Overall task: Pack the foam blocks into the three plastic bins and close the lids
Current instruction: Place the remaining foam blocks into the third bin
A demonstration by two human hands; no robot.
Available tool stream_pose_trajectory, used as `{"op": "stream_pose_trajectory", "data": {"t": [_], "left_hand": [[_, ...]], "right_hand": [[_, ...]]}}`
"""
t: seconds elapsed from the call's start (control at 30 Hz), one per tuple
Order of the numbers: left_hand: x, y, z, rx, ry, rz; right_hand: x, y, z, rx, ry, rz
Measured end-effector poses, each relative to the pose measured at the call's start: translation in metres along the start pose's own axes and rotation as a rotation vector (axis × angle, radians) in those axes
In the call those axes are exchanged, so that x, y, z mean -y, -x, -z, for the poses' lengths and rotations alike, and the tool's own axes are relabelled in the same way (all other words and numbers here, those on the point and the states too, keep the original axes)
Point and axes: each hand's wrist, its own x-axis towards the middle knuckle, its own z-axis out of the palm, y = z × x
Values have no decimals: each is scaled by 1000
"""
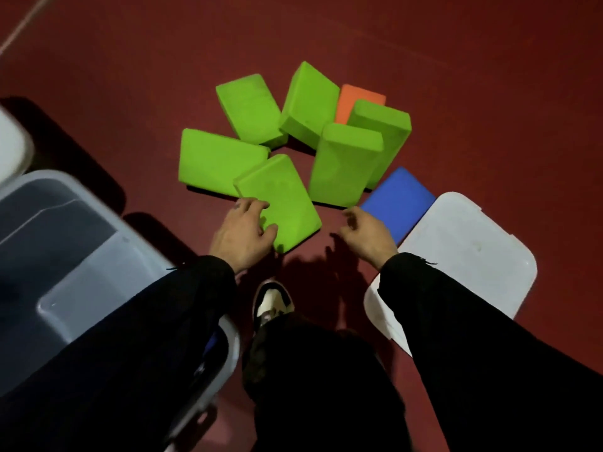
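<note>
While the left hand (243, 233) grips the near corner of the nearest green foam block (280, 200), fingers curled over its left edge and thumb on its top face, the right hand (365, 233) hovers just right of that block, fingers loosely curled and holding nothing. That block lies flat on the red floor (489, 93). Five more green blocks cluster behind it: one flat at left (218, 161), two further back (249, 109) (310, 102), and two standing on end (342, 164) (385, 132). An orange block (355, 99) shows partly behind the standing ones. A blue block (399, 200) lies just beyond the right hand, touching or slipping under a white bin lid (466, 249) on the right; cannot tell which. A translucent plastic bin (81, 256) sits open at left, partly hidden by the black left sleeve (146, 321). A sneaker (272, 301) shows between the arms.
</note>
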Motion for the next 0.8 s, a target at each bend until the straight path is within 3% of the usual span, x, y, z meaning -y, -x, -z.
{"op": "stream_pose_trajectory", "data": {"t": [0.13, 0.23, 0.4, 0.53, 0.6, 0.73, 0.8], "left_hand": [[3, -40, -4, 9, -29, 36], [11, -60, -4, -13, 24, 91], [28, -85, -11, 45, -11, 147], [38, -105, -20, 135, 43, 262], [40, -109, -28, 105, 85, 283], [39, -91, -43, -50, -64, 353], [41, -78, -48, -42, 24, 373]], "right_hand": [[-4, -45, 14, -253, 15, 34], [8, -80, 31, -376, 189, 141], [6, -122, 40, -300, 383, 182], [-6, -123, 38, -472, 561, 250], [-9, -125, 40, -505, 623, 278], [-16, -127, 25, -427, 528, 334], [-16, -121, 18, -416, 437, 330]]}}
